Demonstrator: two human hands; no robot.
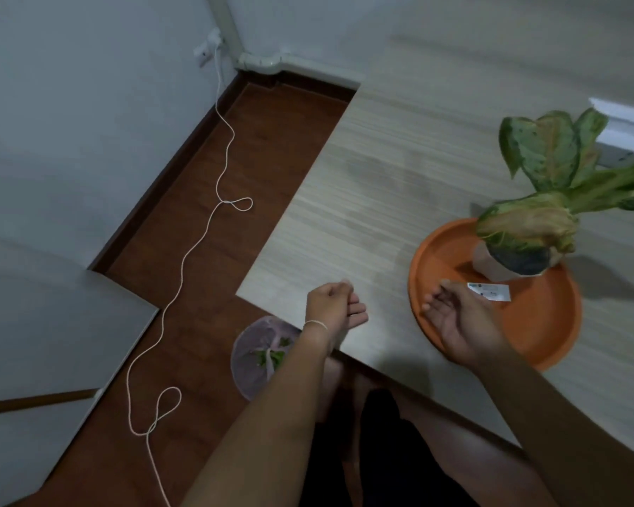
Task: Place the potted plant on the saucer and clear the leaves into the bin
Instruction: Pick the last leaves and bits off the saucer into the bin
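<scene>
Potted plant [527, 228] on saucer [542, 323] | bin [249, 356] beside table [381, 177] | both hands' fingers loose, empty

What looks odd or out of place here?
A white cable trails in loops across the brown floor from the wall socket, a trip hazard. The potted plant sits off-centre on the orange saucer, leaves drooping and discoloured.

Single head cam, wide-angle, looked forward and steeply down. Sat close over the table [363, 199] edge, floor [235, 170] at left.

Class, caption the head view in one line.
Plant on saucer, leaves in bin, both hands empty.
</scene>
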